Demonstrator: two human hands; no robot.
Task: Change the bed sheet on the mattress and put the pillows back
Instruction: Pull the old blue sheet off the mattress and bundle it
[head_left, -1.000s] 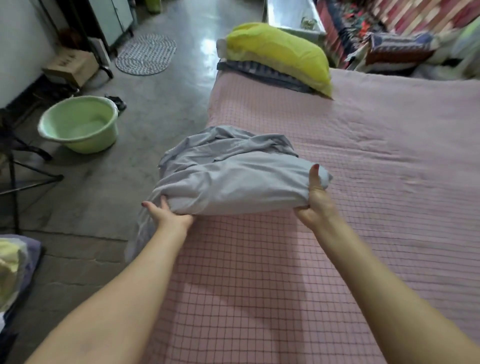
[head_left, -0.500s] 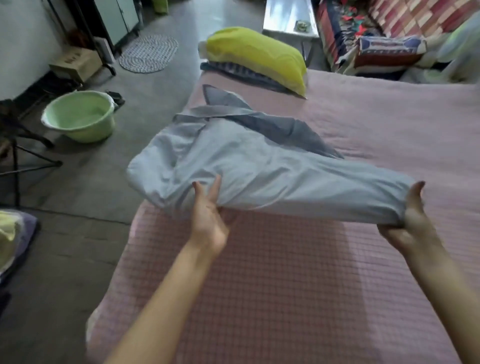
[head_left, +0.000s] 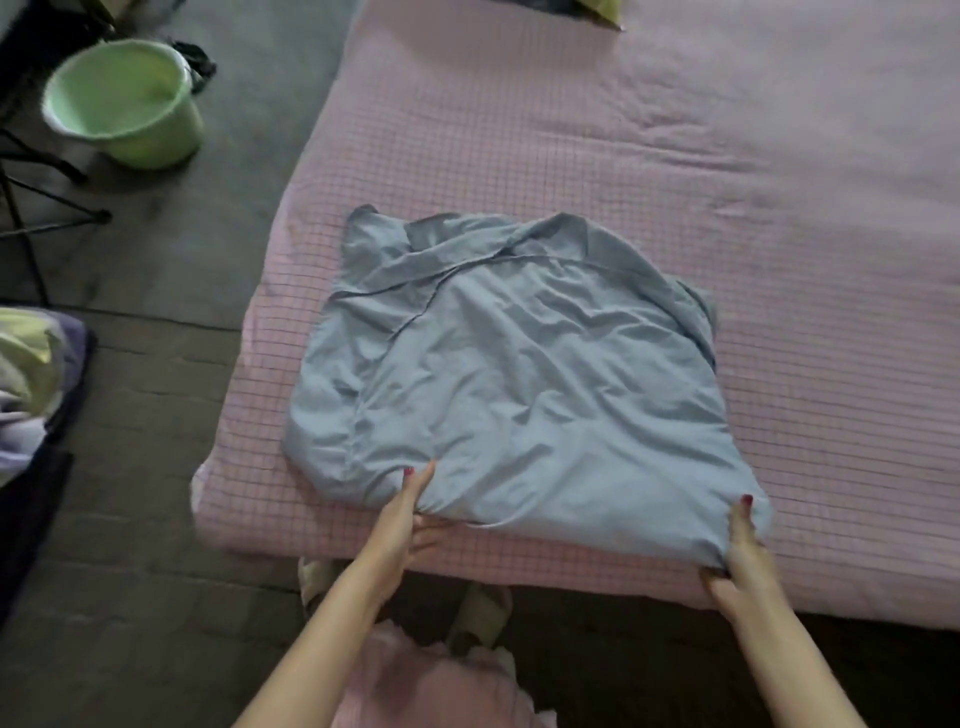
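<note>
A folded grey-blue bed sheet (head_left: 509, 374) lies spread on the near left part of the mattress (head_left: 727, 208), which has a pink checked cover. My left hand (head_left: 405, 514) pinches the sheet's near edge, thumb on top and fingers underneath. My right hand (head_left: 737, 551) grips the sheet's near right corner the same way. Only a sliver of the yellow pillow (head_left: 602, 8) shows at the top edge of the bed.
A pale green plastic basin (head_left: 124, 104) stands on the concrete floor left of the bed. A black stand's legs (head_left: 31, 208) spread beside it. A pile of cloth (head_left: 31, 374) lies at the far left. Pink fabric (head_left: 426, 680) hangs below me.
The sheet was held up in the air; now it has been laid down flat on the mattress and pulled toward the near edge. My view has tilted downward.
</note>
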